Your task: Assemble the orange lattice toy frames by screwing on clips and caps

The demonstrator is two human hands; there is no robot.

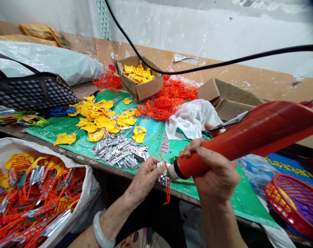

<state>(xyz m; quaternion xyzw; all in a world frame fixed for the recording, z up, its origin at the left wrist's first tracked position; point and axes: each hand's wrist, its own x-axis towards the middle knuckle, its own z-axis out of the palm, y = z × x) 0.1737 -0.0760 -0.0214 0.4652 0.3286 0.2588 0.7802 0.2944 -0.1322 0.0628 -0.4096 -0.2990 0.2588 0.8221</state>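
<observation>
My right hand [215,172] is wrapped round a thick red electric screwdriver [223,137]. A metal lever [234,120] lies along the tool's upper side, near a fingertip. The tool's pale nose points left and touches, or nearly touches, a small silver printed part [163,172]. Thumb and fingers of my left hand [147,172] pinch that part together with an orange-red plastic lattice piece [168,191] at the table's front edge. The exact contact point is partly hidden by the fingers. Just behind the nose, a green plastic tray [184,181] shows in part.
Silver parts [120,151] and yellow plastic pieces [99,113] lie heaped on the green sheet [251,196]. A cardboard box [150,89] stands behind, beside orange-red lattice pieces [169,100]. A white sack [86,186] of joined pieces is at left. A black cable [210,67] crosses above.
</observation>
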